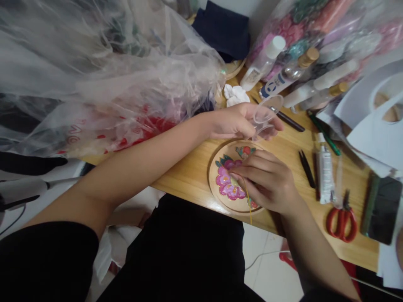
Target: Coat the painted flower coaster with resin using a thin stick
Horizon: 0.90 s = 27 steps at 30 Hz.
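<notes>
My left hand (241, 121) is curled around a small clear plastic container (267, 110) with round rims, just beyond the hoop. My right hand (269, 180) is closed in a pinch over a round wooden embroidery hoop (215, 193). A yellow thread (247, 193) runs from its fingertips and hangs down past the hoop's near edge. Any needle is hidden by the fingers. The hoop's cloth carries a pink and purple flower (232, 191) with green leaves and small red buds, part of it covered by my right hand.
Red-handled scissors (341, 224), black tweezers (306, 168), a white tube (326, 174) and a dark phone (381, 209) lie at the right. Several bottles (277, 82) and crumpled white tissue (236, 94) stand behind. Clear plastic bags (141, 79) crowd the left.
</notes>
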Each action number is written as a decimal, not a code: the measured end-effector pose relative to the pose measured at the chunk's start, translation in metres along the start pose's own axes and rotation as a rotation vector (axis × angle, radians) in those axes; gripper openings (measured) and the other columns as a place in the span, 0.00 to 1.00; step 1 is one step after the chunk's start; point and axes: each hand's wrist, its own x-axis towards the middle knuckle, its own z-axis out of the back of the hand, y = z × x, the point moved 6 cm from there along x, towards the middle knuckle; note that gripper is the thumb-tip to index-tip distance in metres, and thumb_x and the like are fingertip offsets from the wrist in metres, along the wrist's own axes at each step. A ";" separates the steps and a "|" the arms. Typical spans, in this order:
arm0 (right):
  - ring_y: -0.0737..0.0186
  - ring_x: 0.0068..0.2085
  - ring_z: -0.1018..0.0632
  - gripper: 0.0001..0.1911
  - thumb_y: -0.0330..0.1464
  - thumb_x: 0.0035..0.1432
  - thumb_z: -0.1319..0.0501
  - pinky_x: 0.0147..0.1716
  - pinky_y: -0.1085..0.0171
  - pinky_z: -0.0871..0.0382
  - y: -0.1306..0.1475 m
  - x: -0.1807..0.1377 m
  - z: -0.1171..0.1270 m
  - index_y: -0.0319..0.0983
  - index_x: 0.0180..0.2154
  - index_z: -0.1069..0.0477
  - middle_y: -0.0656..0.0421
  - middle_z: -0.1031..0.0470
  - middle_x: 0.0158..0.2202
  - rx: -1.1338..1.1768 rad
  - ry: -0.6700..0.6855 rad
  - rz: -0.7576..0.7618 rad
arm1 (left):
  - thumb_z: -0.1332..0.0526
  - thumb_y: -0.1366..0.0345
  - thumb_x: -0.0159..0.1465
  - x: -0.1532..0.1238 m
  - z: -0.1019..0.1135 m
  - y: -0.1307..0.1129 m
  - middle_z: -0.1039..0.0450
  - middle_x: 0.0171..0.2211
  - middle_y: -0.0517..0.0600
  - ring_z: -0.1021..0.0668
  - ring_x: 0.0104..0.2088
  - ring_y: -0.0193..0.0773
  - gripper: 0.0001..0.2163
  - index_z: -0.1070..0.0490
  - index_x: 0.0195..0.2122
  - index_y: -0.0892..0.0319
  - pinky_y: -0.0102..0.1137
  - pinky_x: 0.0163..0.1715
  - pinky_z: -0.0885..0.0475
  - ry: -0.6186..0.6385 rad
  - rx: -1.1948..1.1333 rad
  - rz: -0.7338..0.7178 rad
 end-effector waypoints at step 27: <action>0.67 0.25 0.31 0.08 0.21 0.53 0.35 0.26 0.63 0.37 -0.014 -0.012 0.050 0.40 0.32 0.27 0.62 0.29 0.24 -0.137 -0.393 -0.166 | 0.44 0.86 0.40 0.000 0.003 0.007 0.25 0.31 0.46 0.22 0.35 0.27 0.21 0.28 0.36 0.65 0.28 0.45 0.31 0.078 -0.079 -0.004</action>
